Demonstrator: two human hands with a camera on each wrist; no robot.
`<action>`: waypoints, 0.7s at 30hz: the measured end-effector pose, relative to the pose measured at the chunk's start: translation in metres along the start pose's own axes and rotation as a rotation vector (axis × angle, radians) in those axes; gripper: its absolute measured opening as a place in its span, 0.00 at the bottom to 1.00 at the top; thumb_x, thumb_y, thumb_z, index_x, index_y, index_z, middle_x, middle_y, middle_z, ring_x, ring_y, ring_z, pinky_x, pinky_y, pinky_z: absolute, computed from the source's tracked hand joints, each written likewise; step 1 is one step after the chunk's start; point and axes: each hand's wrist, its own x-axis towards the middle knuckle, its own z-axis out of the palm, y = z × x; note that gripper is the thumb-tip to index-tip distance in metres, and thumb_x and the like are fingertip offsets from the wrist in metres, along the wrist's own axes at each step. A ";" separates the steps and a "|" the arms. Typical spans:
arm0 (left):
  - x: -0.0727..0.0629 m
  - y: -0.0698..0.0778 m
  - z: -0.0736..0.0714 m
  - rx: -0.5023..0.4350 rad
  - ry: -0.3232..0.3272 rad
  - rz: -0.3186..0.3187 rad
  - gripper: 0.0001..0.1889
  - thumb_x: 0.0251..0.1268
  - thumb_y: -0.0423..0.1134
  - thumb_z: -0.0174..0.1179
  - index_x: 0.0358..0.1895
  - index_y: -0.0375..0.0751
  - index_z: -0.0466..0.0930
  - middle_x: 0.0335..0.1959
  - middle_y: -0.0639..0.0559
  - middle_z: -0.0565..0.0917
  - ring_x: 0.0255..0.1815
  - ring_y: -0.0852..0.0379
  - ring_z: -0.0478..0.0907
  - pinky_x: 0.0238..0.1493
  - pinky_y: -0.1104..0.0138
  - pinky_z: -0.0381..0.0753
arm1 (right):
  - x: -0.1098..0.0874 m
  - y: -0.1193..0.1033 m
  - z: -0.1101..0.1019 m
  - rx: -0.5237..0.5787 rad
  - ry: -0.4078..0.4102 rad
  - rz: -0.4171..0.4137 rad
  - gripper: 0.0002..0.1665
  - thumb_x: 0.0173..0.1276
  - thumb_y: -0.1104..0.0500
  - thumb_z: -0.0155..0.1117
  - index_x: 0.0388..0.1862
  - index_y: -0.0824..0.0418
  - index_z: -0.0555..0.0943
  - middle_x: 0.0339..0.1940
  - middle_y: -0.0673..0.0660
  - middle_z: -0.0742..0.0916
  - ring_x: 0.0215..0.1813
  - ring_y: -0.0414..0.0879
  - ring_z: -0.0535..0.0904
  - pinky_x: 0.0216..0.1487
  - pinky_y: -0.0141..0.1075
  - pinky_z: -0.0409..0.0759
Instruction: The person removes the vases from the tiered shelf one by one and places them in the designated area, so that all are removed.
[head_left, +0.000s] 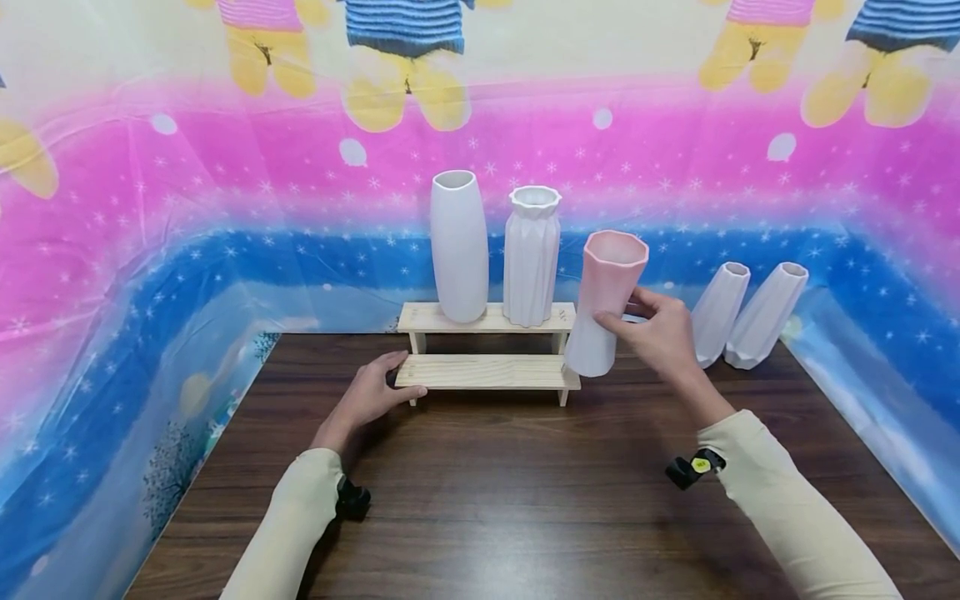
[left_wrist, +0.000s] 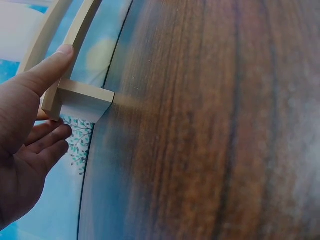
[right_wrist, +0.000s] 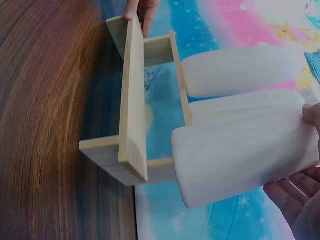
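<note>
A pink-and-white vase [head_left: 612, 292] leans slightly in the air at the right end of a two-step wooden stand [head_left: 487, 372]. My right hand [head_left: 660, 329] grips it around its narrow middle, thumb at the front and fingers behind. In the right wrist view the vase's white base [right_wrist: 235, 155] points toward the stand. My left hand [head_left: 372, 389] holds the left end of the stand's lower step, with the thumb [left_wrist: 52, 67] laid along its edge and the other fingers at its end. On the upper step stand a tall smooth white vase [head_left: 460, 250] and a white pleated vase [head_left: 532, 258].
Two white faceted vases [head_left: 722, 315] [head_left: 767, 317] stand tilted in view at the back right of the dark wooden table [head_left: 495, 492]. Behind the table hangs a patterned pink and blue cloth [head_left: 337, 200]. Each sleeve cuff carries a black wrist camera [head_left: 352, 498].
</note>
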 end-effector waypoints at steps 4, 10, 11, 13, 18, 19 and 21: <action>0.000 0.001 0.000 -0.008 0.001 -0.005 0.46 0.64 0.54 0.72 0.77 0.31 0.63 0.76 0.32 0.65 0.77 0.35 0.62 0.72 0.42 0.66 | 0.001 0.005 -0.005 -0.019 0.009 0.014 0.42 0.59 0.40 0.80 0.66 0.61 0.82 0.57 0.64 0.88 0.59 0.59 0.85 0.53 0.53 0.86; -0.001 0.001 0.000 -0.007 -0.004 -0.006 0.46 0.64 0.54 0.72 0.77 0.31 0.63 0.76 0.32 0.65 0.78 0.35 0.61 0.73 0.42 0.66 | 0.003 0.015 -0.013 -0.048 0.027 0.032 0.44 0.58 0.38 0.79 0.67 0.62 0.81 0.58 0.65 0.87 0.60 0.60 0.84 0.54 0.56 0.85; -0.001 0.001 0.000 -0.005 -0.004 -0.006 0.46 0.64 0.54 0.72 0.77 0.31 0.63 0.76 0.32 0.65 0.77 0.35 0.61 0.73 0.42 0.66 | 0.004 0.017 -0.014 -0.046 0.030 0.040 0.45 0.58 0.38 0.79 0.67 0.63 0.81 0.59 0.65 0.87 0.60 0.60 0.84 0.54 0.55 0.85; -0.001 0.001 0.000 -0.004 -0.004 -0.007 0.46 0.64 0.54 0.72 0.77 0.31 0.63 0.76 0.32 0.65 0.77 0.35 0.61 0.73 0.42 0.66 | 0.005 0.020 -0.017 -0.046 0.038 0.057 0.46 0.57 0.37 0.79 0.67 0.63 0.80 0.59 0.65 0.86 0.60 0.60 0.84 0.54 0.55 0.85; 0.000 0.001 -0.001 -0.002 -0.002 -0.004 0.46 0.64 0.54 0.72 0.77 0.30 0.63 0.76 0.32 0.65 0.77 0.35 0.62 0.73 0.42 0.67 | 0.009 0.029 -0.021 -0.053 0.054 0.074 0.48 0.56 0.35 0.79 0.67 0.64 0.80 0.61 0.65 0.86 0.61 0.60 0.83 0.55 0.55 0.85; 0.000 0.001 -0.001 -0.001 -0.002 -0.003 0.46 0.64 0.54 0.72 0.77 0.30 0.63 0.76 0.32 0.65 0.77 0.35 0.62 0.72 0.42 0.67 | 0.010 0.031 -0.022 -0.054 0.056 0.076 0.49 0.56 0.35 0.79 0.67 0.64 0.80 0.61 0.66 0.85 0.61 0.61 0.83 0.55 0.55 0.84; 0.000 0.002 -0.001 0.000 -0.004 -0.003 0.46 0.64 0.54 0.72 0.77 0.30 0.63 0.76 0.32 0.65 0.77 0.35 0.62 0.73 0.42 0.67 | 0.011 0.036 -0.023 -0.061 0.061 0.080 0.49 0.56 0.34 0.79 0.67 0.64 0.80 0.61 0.66 0.86 0.61 0.61 0.83 0.56 0.55 0.84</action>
